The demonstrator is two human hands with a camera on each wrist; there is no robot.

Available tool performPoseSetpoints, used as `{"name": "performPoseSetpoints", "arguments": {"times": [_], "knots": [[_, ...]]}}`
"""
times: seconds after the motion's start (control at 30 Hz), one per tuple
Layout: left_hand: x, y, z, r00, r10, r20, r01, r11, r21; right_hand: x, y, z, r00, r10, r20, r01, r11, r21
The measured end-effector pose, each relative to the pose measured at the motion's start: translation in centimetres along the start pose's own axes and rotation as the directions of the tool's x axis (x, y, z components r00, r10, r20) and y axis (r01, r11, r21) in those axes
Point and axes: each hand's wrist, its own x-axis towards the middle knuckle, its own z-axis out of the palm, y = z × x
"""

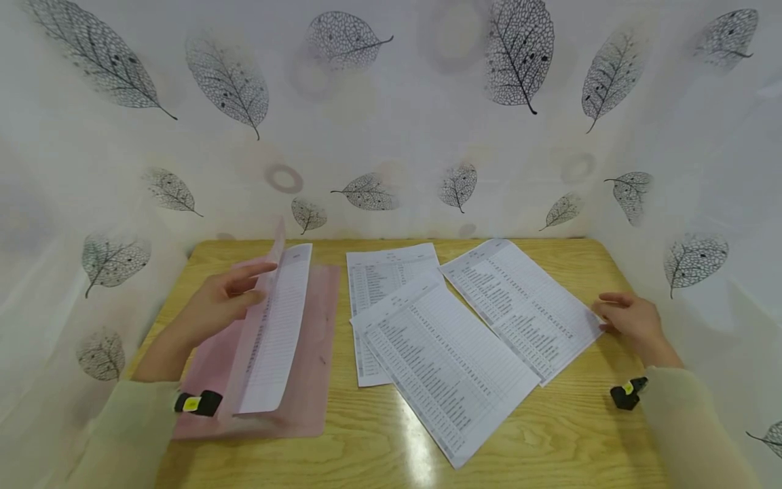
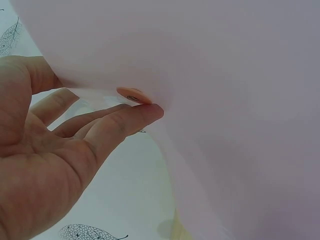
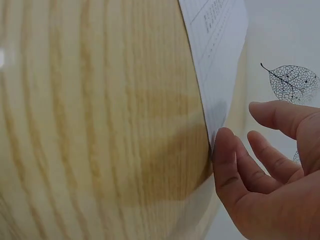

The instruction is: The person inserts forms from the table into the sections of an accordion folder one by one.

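Note:
My left hand (image 1: 216, 302) pinches the raised cover of a pink plastic folder (image 1: 318, 339) at its far left end. In the left wrist view, the fingers (image 2: 120, 122) lie against the translucent cover (image 2: 240, 100) beside a small orange round button (image 2: 134, 95). A printed sheet (image 1: 281, 326) stands tilted inside the half-open folder. At the far right, my right hand (image 1: 629, 322) has loosely bent fingers, with a fingertip at the corner of a printed sheet (image 1: 519, 305). In the right wrist view, thumb and fingers are apart around that sheet's corner (image 3: 215, 115).
Two more printed sheets overlap in the middle of the table, one slanted in front (image 1: 452, 367) and one behind (image 1: 366, 272). They lie on a yellow wood-grain table (image 1: 586, 435). White leaf-printed cloth (image 1: 391, 122) encloses the back and sides.

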Motion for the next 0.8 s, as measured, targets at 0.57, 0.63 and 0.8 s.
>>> {"name": "performPoseSetpoints", "arguments": {"times": [0.57, 0.63, 0.8], "knots": [[0.11, 0.27, 0.13, 1.0, -0.01, 0.0, 0.01, 1.0, 0.021, 0.52, 0.66, 0.88, 0.996, -0.092, -0.017, 0.081, 0.938, -0.337], [0.11, 0.36, 0.16, 1.0, -0.013, -0.001, 0.013, 1.0, 0.026, 0.41, 0.46, 0.95, 0.997, -0.08, -0.02, 0.069, 0.939, -0.338], [0.05, 0.59, 0.18, 1.0, -0.025, 0.001, 0.025, 0.999, 0.036, 0.74, 0.41, 0.79, 0.999, -0.055, 0.002, 0.052, 0.939, -0.34]]}}
